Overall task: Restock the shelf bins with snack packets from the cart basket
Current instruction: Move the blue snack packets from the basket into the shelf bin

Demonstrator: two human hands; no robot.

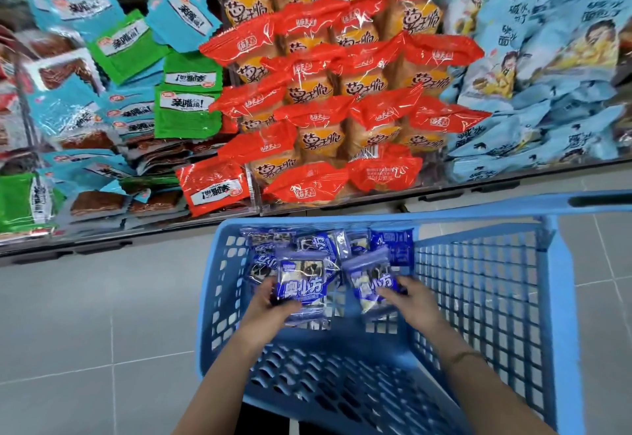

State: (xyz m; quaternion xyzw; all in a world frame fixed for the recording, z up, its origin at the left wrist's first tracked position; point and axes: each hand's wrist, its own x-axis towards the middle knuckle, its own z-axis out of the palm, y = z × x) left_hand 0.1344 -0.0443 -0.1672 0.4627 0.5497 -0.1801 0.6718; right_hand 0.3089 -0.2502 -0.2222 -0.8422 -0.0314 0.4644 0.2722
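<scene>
I have both hands down inside the light blue plastic lattice cart basket [478,280]; the left hand [273,301] has its fingers curled round the near end of a dark blue and white foil snack packet [302,284], with what looks like a second one under it, though I cannot tell for sure; the right hand [410,301] pinches a matching dark blue packet [371,285] by its right edge. The rest of the dark blue packets [328,243] lie heaped against the far end of the basket, just beyond my fingers. What the lift turns on: the shelf sits straight ahead of and above the hands, past the basket's far rim; each held packet has its long axis pointing roughly away from me towards the shelf, the right one tilted a little. The hands are about level; the left is nearer the bin of green and teal packets [136,75], the right nearer the pale blue bags [547,92], with the red-orange wrapped cakes [342,92] between. I see no bin of dark blue packets here, so I judge the target lies out of view.
</scene>
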